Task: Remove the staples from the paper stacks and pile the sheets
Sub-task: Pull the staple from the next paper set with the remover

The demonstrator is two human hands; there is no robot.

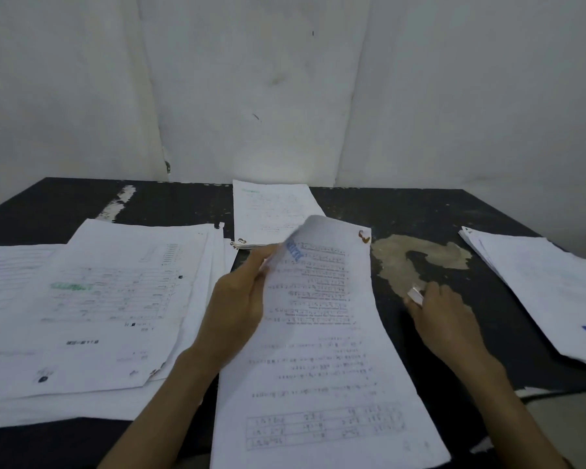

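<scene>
Pinching a printed sheet (318,333) at its 11 o'clock corner, the left hand (237,309) lifts it while the right hand (437,316) nips a small pale tool (415,294) over the worktop (403,211).

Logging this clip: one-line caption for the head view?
Left hand lifts the corner of a printed sheet stack on a dark table; right hand holds a small pale object.

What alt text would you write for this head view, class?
The left hand lifts a corner of the stapled sheets on a dark table; the right hand holds a small pale tool. Loose paper piles lie around.
</scene>
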